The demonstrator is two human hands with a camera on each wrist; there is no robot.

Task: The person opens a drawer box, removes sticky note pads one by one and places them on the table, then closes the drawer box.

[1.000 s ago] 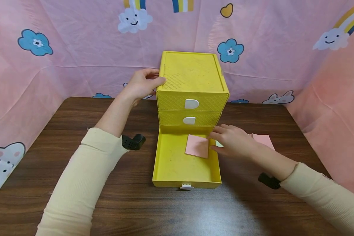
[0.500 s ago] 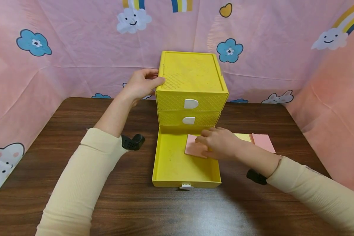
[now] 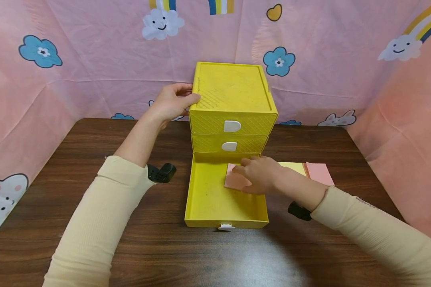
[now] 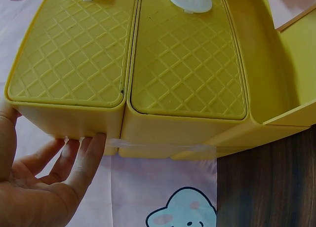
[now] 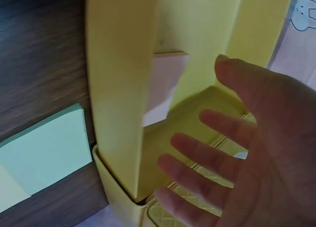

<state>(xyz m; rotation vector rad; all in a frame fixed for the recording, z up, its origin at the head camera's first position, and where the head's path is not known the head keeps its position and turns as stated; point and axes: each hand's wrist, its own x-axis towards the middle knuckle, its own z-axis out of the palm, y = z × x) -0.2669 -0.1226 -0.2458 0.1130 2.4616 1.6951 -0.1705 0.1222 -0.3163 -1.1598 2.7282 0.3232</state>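
A yellow drawer cabinet [image 3: 233, 87] stands on the table, its bottom drawer [image 3: 210, 203] pulled out. Inside that drawer lies a pink sticky note pad [image 3: 232, 179], partly covered in the head view by my right hand [image 3: 263, 173]. That hand hovers over the pad with fingers spread and slightly bent; in the right wrist view it is apart from the pad [image 5: 165, 86]. My left hand [image 3: 170, 104] grips the cabinet's upper left edge, thumb on top and fingers against the side [image 4: 91, 158].
To the right of the drawer, on the brown table [image 3: 158, 247], lie a yellow sticky note pad [image 3: 295, 167], another pink pad [image 3: 319, 173] and a green pad [image 5: 52, 145]. Two upper drawers with white handles [image 3: 232, 126] are closed. A patterned pink cloth [image 3: 111, 52] hangs behind.
My right hand has moved left from the drawer's right wall to over the pink pad, uncovering the yellow pad on the table. My left hand stays on the cabinet.
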